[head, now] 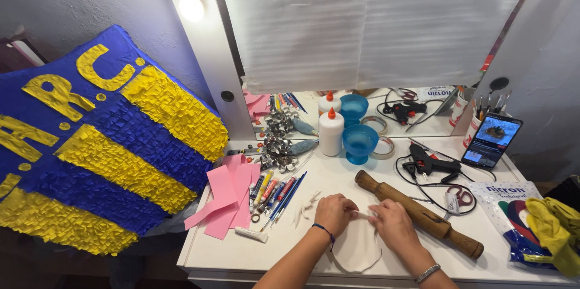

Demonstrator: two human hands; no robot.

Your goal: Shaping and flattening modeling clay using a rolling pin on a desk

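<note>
Head view: hands meet at the near edge of the white bench (241, 253). Left hand (334, 211) and right hand (391, 224) are both pinched shut on a thin white strip (364, 213) stretched between the fingertips, above a flat white sheet of rolled paste (356, 251) lying on the bench just under the wrists. Wooden rolling pin (417, 213) lies just right of the right hand, at a slant. Pink paper strips (226, 201) and a spread of pens and brushes (275, 195) lie to the left; white glue bottle (331, 132) and blue cup (360, 142) stand behind.

Risk, as judged: the strip looks thin and could tear if pulled taut; a forearm resting on the sheet could dent it.
</note>
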